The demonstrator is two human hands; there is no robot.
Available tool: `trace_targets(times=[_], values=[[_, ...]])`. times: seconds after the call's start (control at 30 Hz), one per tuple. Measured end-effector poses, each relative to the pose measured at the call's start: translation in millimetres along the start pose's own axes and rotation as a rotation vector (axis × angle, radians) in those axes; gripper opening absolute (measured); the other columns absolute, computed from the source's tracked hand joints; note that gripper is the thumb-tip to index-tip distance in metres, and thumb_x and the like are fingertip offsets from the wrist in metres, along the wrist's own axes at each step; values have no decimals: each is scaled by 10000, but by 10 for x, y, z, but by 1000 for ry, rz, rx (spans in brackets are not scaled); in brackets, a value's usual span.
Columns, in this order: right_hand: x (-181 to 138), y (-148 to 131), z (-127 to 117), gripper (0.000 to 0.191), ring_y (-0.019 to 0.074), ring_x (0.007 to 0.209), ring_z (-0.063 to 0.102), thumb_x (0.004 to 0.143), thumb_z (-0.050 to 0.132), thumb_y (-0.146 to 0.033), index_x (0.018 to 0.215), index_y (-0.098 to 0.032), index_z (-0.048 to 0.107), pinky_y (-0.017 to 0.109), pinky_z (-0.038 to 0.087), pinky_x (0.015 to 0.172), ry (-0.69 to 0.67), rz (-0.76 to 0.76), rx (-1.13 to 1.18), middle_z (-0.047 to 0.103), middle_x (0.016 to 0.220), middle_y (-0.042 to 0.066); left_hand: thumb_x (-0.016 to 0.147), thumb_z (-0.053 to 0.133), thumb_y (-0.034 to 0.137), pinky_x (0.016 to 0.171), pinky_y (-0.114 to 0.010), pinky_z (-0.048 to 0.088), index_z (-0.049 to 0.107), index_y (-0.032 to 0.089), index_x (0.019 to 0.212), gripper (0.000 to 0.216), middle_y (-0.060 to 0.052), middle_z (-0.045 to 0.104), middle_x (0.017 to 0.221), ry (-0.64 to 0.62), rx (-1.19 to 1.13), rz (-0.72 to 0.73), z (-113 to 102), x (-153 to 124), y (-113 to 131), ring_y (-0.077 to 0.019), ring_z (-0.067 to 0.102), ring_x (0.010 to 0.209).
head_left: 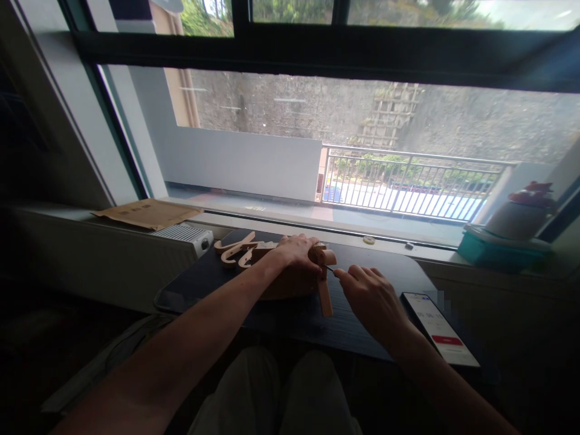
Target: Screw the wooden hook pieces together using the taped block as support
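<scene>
From where I stand, the wooden assembly (pixel 290 287) sits on the dark tabletop (pixel 405 272), around its middle and toward the window side, its body smooth and brown, with a rounded knob (pixel 328 258) at the right end and a flat, straight-sided strip (pixel 325 300) reaching down from there toward the person. At the other end lie pale, hook-shaped wooden pieces (pixel 232 248), their curves neatly rounded. The left hand (pixel 299 251) grasps the assembly from above, fingers curled about its right end. The right hand (pixel 369 290) pinches a slim tool (pixel 329 269), whose thin dark shaft runs to the wood beside the strip; its handle is mostly hidden in the fist, so perhaps it is a screwdriver, though I can't swear to it.

The tabletop has a faint grain and rounded corners, and its far side runs along the pale window sill (pixel 342 237). A glossy, flat phone (pixel 439 332) lies near the right-hand edge, just beside the right forearm. Bare surface opens between the right hand and the sill, and more shows at the front left corner. Below the near edge, the person's knees (pixel 312 380) leave little room between them
</scene>
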State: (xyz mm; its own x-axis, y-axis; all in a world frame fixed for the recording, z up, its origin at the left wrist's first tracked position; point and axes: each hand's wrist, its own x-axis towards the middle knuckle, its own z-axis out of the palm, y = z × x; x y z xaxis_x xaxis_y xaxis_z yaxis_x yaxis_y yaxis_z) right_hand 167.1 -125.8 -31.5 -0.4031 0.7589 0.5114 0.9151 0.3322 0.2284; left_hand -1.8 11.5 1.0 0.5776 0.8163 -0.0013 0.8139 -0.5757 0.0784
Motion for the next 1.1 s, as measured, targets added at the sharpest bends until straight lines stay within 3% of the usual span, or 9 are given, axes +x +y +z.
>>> trace_targets(times=[0.2, 0.4, 0.53, 0.83, 1.1], values=[[-22, -48, 23, 253, 143, 696, 578, 931, 411, -233, 1116, -187, 576, 270, 342, 618, -26, 200, 144, 640, 845, 25, 562, 557, 747, 922, -487, 371, 404, 303, 1275, 854, -91, 537, 1174, 3, 5, -3, 1, 4, 3, -316, 500, 1094], [-7, -26, -59, 365, 161, 721, 547, 857, 441, -58, 1170, -198, 568, 287, 325, 636, -32, 32, -101, 604, 848, 42, 571, 562, 733, 915, -465, 381, 422, 306, 1254, 817, -84, 542, 1167, -3, 11, -6, -1, -8, 15, -308, 503, 1089], [6, -27, -68, 338, 164, 724, 541, 853, 440, -51, 1120, -187, 598, 291, 326, 645, -43, 4, -131, 597, 838, 50, 575, 570, 721, 917, -472, 379, 406, 309, 1271, 825, -81, 540, 1174, 12, 19, -4, 8, -15, 19, -304, 504, 1088], [21, -98, -72, 268, 132, 664, 583, 949, 358, -264, 1066, -194, 588, 260, 313, 557, -117, 241, 81, 648, 821, 24, 568, 578, 726, 932, -449, 369, 397, 318, 1281, 840, -79, 541, 1179, 11, 19, -16, 24, 3, 4, -295, 500, 1096], [43, -30, -163, 341, 159, 714, 566, 838, 459, -58, 1121, -211, 571, 275, 318, 583, -114, 38, -124, 605, 823, 32, 573, 568, 727, 918, -449, 379, 412, 313, 1263, 820, -84, 544, 1180, 15, 35, 2, 15, -11, 5, -297, 504, 1096]])
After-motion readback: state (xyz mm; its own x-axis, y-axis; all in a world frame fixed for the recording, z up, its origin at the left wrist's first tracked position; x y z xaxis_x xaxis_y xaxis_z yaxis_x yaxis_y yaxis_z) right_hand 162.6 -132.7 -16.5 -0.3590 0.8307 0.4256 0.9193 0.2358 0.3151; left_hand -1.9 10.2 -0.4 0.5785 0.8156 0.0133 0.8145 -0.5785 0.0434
